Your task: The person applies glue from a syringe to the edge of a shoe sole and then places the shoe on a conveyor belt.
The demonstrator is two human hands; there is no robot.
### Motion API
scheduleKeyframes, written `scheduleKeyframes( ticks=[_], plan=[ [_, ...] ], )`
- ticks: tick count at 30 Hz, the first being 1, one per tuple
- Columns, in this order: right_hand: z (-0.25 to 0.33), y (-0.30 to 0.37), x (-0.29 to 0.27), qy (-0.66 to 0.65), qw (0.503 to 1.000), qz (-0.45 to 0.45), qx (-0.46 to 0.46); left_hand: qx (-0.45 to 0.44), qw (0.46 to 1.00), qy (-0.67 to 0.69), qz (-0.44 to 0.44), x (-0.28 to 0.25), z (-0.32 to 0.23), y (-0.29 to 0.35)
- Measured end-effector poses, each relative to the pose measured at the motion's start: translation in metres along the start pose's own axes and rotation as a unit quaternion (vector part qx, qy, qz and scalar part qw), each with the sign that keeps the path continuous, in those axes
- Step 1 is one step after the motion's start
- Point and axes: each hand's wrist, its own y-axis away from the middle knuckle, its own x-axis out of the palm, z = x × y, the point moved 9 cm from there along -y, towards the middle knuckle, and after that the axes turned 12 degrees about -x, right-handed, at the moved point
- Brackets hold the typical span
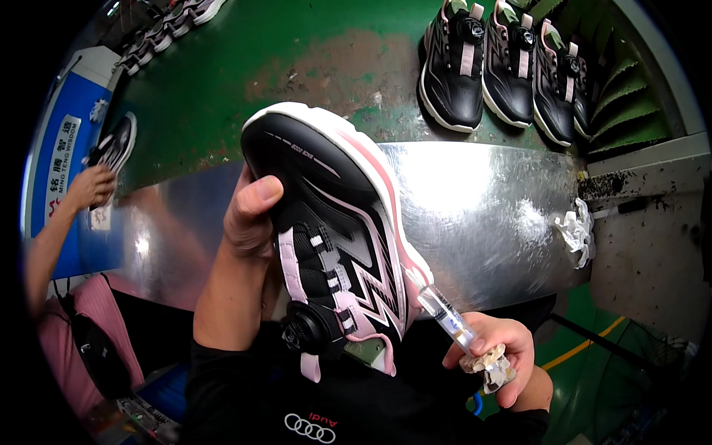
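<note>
My left hand [251, 215] is closed around the toe end of a black sneaker [315, 193] with pink trim, a lacing dial and a white-and-pink sole. The shoe is tilted, its toe pointing up and its collar toward me. A clear syringe-like tube [449, 317] is gripped in my right hand [500, 345], its tip at the sole edge near the heel. Whether the tip touches the sole, I cannot tell. A crumpled, stained wad [489, 365] is also in my right hand, below the tube.
Several matching sneakers [452, 74] stand at the back right beside a green finned rack [630, 96]. A crumpled white tissue [576, 232] lies right of the metal-topped bench edge [482, 200]. At left, another person's hand [93, 185] holds a sneaker [119, 148]. More shoes [167, 30] line the far left.
</note>
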Motion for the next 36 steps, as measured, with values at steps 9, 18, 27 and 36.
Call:
scheduleKeyframes(
  ticks=[9, 18, 27, 36],
  plan=[
    [0.004, 0.017, 0.004, 0.043, 0.999, 0.018, -0.01, -0.022, 0.984, 0.154, 0.082, -0.003, 0.007, 0.0],
    [0.004, 0.029, 0.001, 0.059, 0.998, 0.016, -0.028, -0.07, 0.975, 0.207, 0.039, -0.01, 0.016, -0.007],
    [-0.004, 0.044, -0.01, 0.059, 0.998, 0.005, -0.032, -0.062, 0.982, 0.169, -0.061, -0.039, 0.025, -0.011],
    [-0.013, 0.054, -0.018, 0.038, 0.999, -0.028, -0.013, -0.097, 0.978, 0.057, -0.176, -0.089, 0.019, 0.009]
  ],
)
